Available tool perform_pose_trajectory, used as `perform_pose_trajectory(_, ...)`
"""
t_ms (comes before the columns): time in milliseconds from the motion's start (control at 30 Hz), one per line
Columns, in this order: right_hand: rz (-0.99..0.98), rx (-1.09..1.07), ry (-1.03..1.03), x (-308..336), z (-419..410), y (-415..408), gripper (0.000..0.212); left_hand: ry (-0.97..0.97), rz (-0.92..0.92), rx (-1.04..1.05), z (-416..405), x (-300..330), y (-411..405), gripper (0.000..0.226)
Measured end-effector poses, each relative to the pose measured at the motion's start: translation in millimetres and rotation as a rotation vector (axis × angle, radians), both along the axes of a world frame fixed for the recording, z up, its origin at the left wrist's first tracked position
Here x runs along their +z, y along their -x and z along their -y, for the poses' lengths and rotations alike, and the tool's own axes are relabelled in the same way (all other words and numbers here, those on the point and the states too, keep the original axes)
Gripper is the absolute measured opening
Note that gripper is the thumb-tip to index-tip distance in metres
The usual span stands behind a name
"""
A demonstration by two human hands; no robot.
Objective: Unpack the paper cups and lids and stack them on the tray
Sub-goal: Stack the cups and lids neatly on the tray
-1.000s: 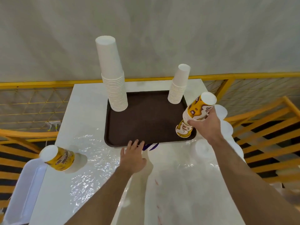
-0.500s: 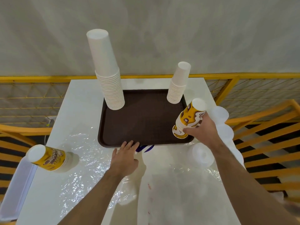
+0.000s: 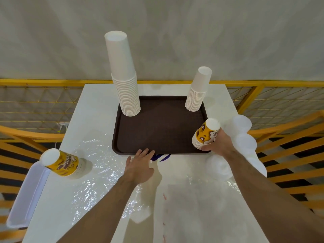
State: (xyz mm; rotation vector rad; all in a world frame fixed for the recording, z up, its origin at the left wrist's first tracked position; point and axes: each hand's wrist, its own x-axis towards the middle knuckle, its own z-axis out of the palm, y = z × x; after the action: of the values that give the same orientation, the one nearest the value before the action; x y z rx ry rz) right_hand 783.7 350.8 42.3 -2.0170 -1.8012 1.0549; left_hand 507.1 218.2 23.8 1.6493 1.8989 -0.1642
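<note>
Two stacks of plain white paper cups stand upside down on the dark brown rectangular plastic tray [image 3: 157, 130]: the tall stack [image 3: 125, 79] at its far left corner and the shorter stack [image 3: 198, 92] at its far right corner. The tray lies on the white desk [image 3: 94, 120], which is partly covered with crumpled clear plastic wrap [image 3: 98, 165]. At the tray's near right corner, the right hand [image 3: 218, 143] grips a short stack of yellow-and-brown printed paper cups [image 3: 206, 135], inverted and tilted, its rims at or just above the tray surface; contact cannot be confirmed. The left hand [image 3: 140, 165] lies flat with fingers extended, fingertips touching the tray's near edge, holding nothing. A second stack of yellow printed paper cups [image 3: 61, 164] stands inverted near the desk's left edge, well apart from the tray. Translucent white plastic lids [image 3: 242, 134] lie in a row just beside the tray's right side, partly behind the right forearm.
</note>
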Motion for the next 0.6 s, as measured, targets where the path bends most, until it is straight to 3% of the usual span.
perform_pose_trajectory(67, -0.075, -0.073, -0.056, 7.1, 3.0, 0.5, 0.105, -0.068, 0.099, 0.104, 4.3, 2.7, 2.2, 0.064)
perform_pose_trajectory(200, -0.166, -0.233, -0.213, 36.9, 22.3, 13.4, 0.111, -0.259, 0.513, 0.452, 28.0, 14.4, 9.9, 0.053)
perform_pose_trajectory(333, -0.132, -0.305, -0.480, 65.5, 70.9, 63.6, 0.090, -0.322, 0.638, 0.689, 61.2, 27.0, 28.7, 0.036)
perform_pose_trajectory(467, -0.193, -0.075, -0.610, 54.1, 112.8, 136.7, 0.056, -0.376, 0.721, 0.920, 99.2, 33.7, 60.7, 0.019)
perform_pose_trajectory(600, -0.056, 0.271, -0.365, 10.1, 144.8, 190.5, 0.038, -0.413, 0.614, 1.153, 137.4, 25.2, 103.6, 0.009)
